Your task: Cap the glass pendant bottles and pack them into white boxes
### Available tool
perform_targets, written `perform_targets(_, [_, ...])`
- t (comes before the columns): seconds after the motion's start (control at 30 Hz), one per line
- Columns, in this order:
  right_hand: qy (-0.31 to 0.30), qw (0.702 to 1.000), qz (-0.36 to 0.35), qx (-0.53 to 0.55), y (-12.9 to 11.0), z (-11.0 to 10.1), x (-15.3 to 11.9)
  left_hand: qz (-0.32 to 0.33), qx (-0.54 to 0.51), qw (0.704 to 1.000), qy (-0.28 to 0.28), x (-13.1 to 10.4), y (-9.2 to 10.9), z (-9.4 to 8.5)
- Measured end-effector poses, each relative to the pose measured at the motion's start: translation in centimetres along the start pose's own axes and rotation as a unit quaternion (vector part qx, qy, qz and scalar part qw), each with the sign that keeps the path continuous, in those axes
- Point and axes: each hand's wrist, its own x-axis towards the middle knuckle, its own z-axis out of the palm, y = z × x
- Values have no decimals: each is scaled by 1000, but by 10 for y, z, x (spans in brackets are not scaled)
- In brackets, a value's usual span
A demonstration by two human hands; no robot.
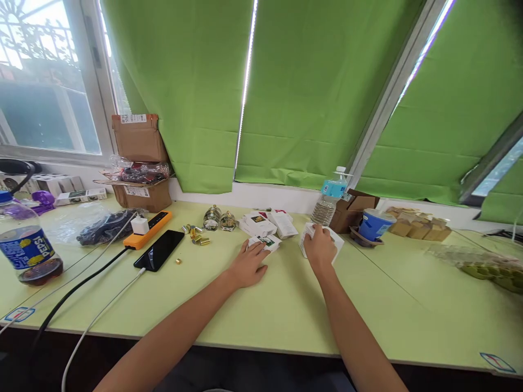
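Near the middle of the frame we see the left hand (248, 265) laid on a small printed box (268, 240), its fingers loose and reaching across the top while the thumb stands apart, so we read it as released. Just right of centre, the right hand (320, 249) bends its fingers down over a white carton (336, 245), whose sides show on both sides of the hand; the fingertips are hidden, so we cannot tell whether they grip it. Directly behind the left hand, around the centre, we find a loose cluster of flat white boxes (258, 222). Left of those stand two ornate jars (212, 219), side by side, with gold caps (197, 238) scattered close by. Farther left, we make out a black phone (159, 251) near an orange power strip (147, 231), and at the left edge a Pepsi bottle (26, 247) holding a little dark liquid. Behind the right hand a water bottle (326, 204) leans slightly, beside a brown cardboard box (352, 209) and a blue cup (375, 225). Small tan boxes (419, 224) line the table (286, 321) at right, while green blinds (302, 87) fill much of the upper frame.
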Motion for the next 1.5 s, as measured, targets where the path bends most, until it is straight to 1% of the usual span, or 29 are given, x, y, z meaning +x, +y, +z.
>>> perform_targets(0.23, [22,1000,-11,-1,2,2,0,0,-9,1000,-4,0,0,0])
perform_targets(0.4, [55,998,-23,1,4,2,1,-5,-5,1000,-11,0,1,-1])
perform_targets(0.47, [76,997,-31,1,5,1,1,-10,-1,1000,-22,1,1,-1])
perform_targets(0.6, [144,989,-39,-18,5,-2,0,-17,4,999,-37,1,2,-3])
perform_targets(0.7, [175,984,-24,-23,8,-1,1,-19,4,999,-36,0,2,-3])
perform_targets(0.77, [166,986,7,-9,14,5,4,-19,4,999,-35,0,1,-3])
perform_targets(0.83, [127,991,37,25,23,14,9,-17,3,999,-36,0,1,-3])
perform_targets(0.9, [87,993,45,68,33,24,15,-14,0,999,-37,1,1,-3])
perform_targets(0.93, [78,993,39,84,37,29,18,-13,-2,999,-38,1,1,-3])
perform_targets(1.0, [82,991,13,108,43,38,23,-13,-3,999,-38,1,1,-3])
perform_targets(1.13, [111,982,-59,140,47,51,30,-14,-2,999,-36,1,1,-3])
perform_targets(1.2, [129,977,-83,151,47,56,32,-14,-2,999,-37,1,2,-3])
perform_targets(1.33, [146,971,-106,159,50,63,35,-13,-2,999,-37,0,2,-4])
perform_targets(1.5, [153,968,-136,147,58,64,39,-14,-2,999,-34,1,1,-3])
